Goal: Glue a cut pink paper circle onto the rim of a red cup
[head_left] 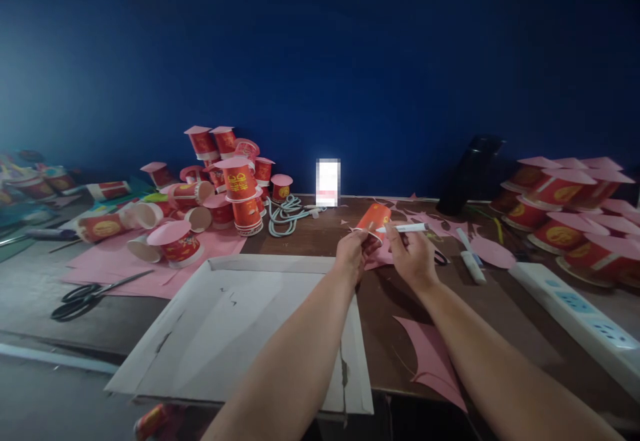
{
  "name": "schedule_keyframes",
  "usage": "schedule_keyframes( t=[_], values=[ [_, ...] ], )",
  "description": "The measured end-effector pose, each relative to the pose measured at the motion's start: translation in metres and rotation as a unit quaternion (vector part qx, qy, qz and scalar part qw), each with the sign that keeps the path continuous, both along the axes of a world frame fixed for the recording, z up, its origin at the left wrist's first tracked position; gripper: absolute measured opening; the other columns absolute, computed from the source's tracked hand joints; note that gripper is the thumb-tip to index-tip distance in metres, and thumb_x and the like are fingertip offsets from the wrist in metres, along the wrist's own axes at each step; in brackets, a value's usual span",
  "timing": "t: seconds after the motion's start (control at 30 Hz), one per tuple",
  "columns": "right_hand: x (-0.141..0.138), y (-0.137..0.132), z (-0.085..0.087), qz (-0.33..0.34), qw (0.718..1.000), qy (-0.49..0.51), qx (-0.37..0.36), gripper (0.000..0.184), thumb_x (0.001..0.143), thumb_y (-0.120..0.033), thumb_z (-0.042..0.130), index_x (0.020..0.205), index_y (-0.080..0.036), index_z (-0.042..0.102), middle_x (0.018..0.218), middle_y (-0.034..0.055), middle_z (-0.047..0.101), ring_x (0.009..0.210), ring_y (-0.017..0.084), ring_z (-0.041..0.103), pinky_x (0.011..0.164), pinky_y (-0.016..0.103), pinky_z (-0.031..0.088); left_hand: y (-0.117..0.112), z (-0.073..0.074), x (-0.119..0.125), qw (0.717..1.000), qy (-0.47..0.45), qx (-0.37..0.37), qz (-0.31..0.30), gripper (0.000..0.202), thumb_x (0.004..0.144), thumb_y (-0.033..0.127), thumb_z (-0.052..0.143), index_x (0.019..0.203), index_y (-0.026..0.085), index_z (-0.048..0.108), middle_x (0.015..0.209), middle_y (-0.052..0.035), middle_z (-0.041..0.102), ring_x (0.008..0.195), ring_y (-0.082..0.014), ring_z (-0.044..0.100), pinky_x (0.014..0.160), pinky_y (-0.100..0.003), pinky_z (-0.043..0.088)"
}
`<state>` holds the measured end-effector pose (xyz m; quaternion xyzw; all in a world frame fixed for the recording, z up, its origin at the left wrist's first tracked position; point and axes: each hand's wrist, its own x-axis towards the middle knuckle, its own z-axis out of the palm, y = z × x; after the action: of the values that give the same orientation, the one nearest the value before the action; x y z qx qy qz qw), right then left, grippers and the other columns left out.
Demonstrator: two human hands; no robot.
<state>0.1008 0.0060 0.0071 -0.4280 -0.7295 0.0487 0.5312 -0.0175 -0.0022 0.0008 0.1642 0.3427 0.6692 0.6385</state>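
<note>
Tilted over the brown table is a red paper cup (376,216), and my left hand (354,254) grips it near its white rim. My right hand (414,254) is closed around a white pen (407,227), whose tip points left toward the cup's rim; I cannot tell if it touches. Pink paper scraps (425,222) lie behind and beneath my hands. Close to my right wrist a dark scissor handle (441,257) partly shows. A larger pink offcut (434,361) lies by my right forearm.
A white cardboard tray (215,264) sits left of my arms, with black scissors (83,300) beyond it. Red cups with pink tops (241,181) are piled at the left; more stacked cups (567,191) stand right. A power strip (575,308), white marker (472,266) and black bottle (470,174) are also right.
</note>
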Motion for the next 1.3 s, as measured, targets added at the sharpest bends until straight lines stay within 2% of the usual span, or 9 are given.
schedule_keyframes(
  t=[0.1, 0.23, 0.4, 0.53, 0.73, 1.0, 1.17, 1.3],
  values=[
    [0.0, -0.001, 0.001, -0.008, 1.0, -0.008, 0.007, 0.035, 0.091, -0.043, 0.047, 0.091, -0.015, 0.068, 0.071, 0.0076, 0.068, 0.065, 0.02, 0.064, 0.065, 0.031, 0.048, -0.001, 0.001, 0.0, 1.0, 0.001, -0.019, 0.0, 0.012, 0.08, 0.011, 0.054, 0.07, 0.009, 0.06, 0.058, -0.0031, 0.058, 0.053, -0.0089, 0.057, 0.061, -0.022, 0.048],
    [0.0, -0.001, 0.002, 0.02, 1.0, -0.01, -0.003, 0.034, 0.091, -0.044, 0.047, 0.084, -0.017, 0.067, 0.07, 0.0067, 0.068, 0.065, 0.02, 0.064, 0.064, 0.03, 0.049, -0.001, 0.001, 0.0, 1.0, -0.022, 0.007, 0.013, 0.01, 0.077, 0.008, 0.056, 0.067, 0.01, 0.059, 0.058, -0.0025, 0.058, 0.053, -0.0092, 0.056, 0.065, -0.024, 0.05],
    [0.0, 0.0, 0.0, 0.013, 1.0, -0.002, 0.018, 0.032, 0.091, -0.042, 0.047, 0.09, -0.016, 0.067, 0.079, 0.0083, 0.07, 0.07, 0.02, 0.064, 0.068, 0.032, 0.049, -0.001, 0.001, -0.001, 1.0, -0.007, -0.025, 0.003, 0.009, 0.078, 0.011, 0.056, 0.071, 0.01, 0.061, 0.057, -0.0024, 0.057, 0.053, -0.0092, 0.057, 0.063, -0.023, 0.05],
    [-0.001, 0.0, 0.0, 0.035, 0.999, -0.008, 0.002, 0.032, 0.091, -0.041, 0.048, 0.085, -0.016, 0.067, 0.076, 0.0077, 0.069, 0.067, 0.019, 0.064, 0.066, 0.031, 0.048, -0.002, 0.002, -0.001, 1.0, -0.018, -0.005, 0.011, 0.011, 0.079, 0.009, 0.054, 0.07, 0.01, 0.06, 0.058, -0.0019, 0.058, 0.052, -0.0086, 0.056, 0.063, -0.023, 0.05],
    [0.002, 0.0, 0.001, -0.036, 0.999, 0.01, 0.029, 0.033, 0.092, -0.041, 0.045, 0.095, -0.016, 0.066, 0.076, 0.0074, 0.068, 0.065, 0.019, 0.063, 0.067, 0.031, 0.048, -0.002, 0.005, -0.001, 1.0, -0.013, -0.026, 0.006, 0.011, 0.081, 0.011, 0.054, 0.073, 0.01, 0.061, 0.062, -0.0034, 0.06, 0.054, -0.0089, 0.057, 0.064, -0.023, 0.05],
    [0.001, 0.001, -0.001, -0.037, 0.999, -0.002, 0.031, 0.035, 0.093, -0.043, 0.044, 0.095, -0.016, 0.066, 0.078, 0.0084, 0.069, 0.068, 0.02, 0.063, 0.067, 0.032, 0.048, -0.004, 0.011, -0.001, 0.999, -0.016, -0.047, 0.006, 0.015, 0.083, 0.009, 0.05, 0.072, 0.01, 0.061, 0.06, -0.0028, 0.059, 0.052, -0.0078, 0.056, 0.06, -0.021, 0.048],
    [0.0, 0.0, 0.001, -0.042, 0.999, -0.012, 0.02, 0.035, 0.093, -0.043, 0.044, 0.096, -0.015, 0.067, 0.073, 0.0072, 0.068, 0.066, 0.02, 0.063, 0.067, 0.031, 0.047, -0.004, 0.01, -0.001, 0.999, 0.0, -0.05, -0.008, 0.019, 0.083, 0.011, 0.049, 0.069, 0.01, 0.06, 0.058, -0.0036, 0.059, 0.053, -0.0089, 0.057, 0.058, -0.021, 0.048],
    [0.001, 0.0, 0.001, -0.043, 0.999, -0.016, 0.015, 0.036, 0.093, -0.043, 0.044, 0.096, -0.016, 0.067, 0.068, 0.0059, 0.067, 0.064, 0.02, 0.062, 0.067, 0.031, 0.046, -0.003, 0.008, -0.001, 0.999, -0.004, -0.034, -0.003, 0.016, 0.083, 0.011, 0.05, 0.074, 0.009, 0.063, 0.058, -0.0032, 0.059, 0.053, -0.0084, 0.057, 0.061, -0.021, 0.05]
  ],
)
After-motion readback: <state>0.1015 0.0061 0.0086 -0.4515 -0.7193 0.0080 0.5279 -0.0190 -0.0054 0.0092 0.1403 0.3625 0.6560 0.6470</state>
